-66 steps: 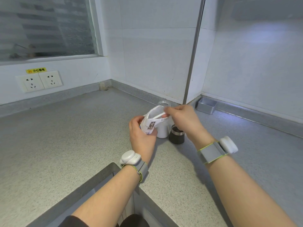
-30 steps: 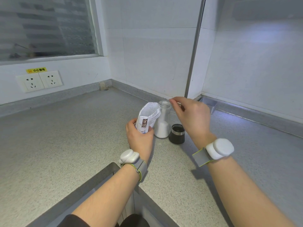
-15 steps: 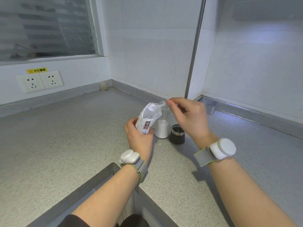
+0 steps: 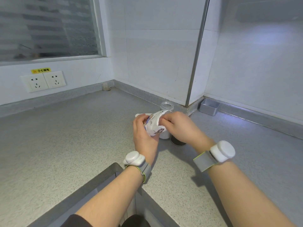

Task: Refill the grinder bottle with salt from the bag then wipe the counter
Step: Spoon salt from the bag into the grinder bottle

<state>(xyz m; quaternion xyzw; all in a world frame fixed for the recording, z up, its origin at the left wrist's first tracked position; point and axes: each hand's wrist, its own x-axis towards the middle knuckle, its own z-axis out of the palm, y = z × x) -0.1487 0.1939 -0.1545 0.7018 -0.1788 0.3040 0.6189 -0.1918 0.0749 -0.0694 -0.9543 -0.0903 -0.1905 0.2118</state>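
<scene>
Refill step, I judge: left hand [image 4: 144, 136] grips salt bag [image 4: 154, 126], right hand [image 4: 180, 126] pinches its mouth. Open grinder bottle [image 4: 166, 106] at 12 o'clock of bag. Next: aim salt into narrow neck.

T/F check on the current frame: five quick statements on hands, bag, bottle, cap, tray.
1. The left hand grips the bag. True.
2. The right hand lies flat on the counter. False: its fingers curl at the bag's mouth.
3. The bottle is capped. False: its mouth is open, and the cap stands on the counter beside it.
4. The bottle stands upright. True.
5. A tray sits by the wall, right of the bottle. True.
</scene>
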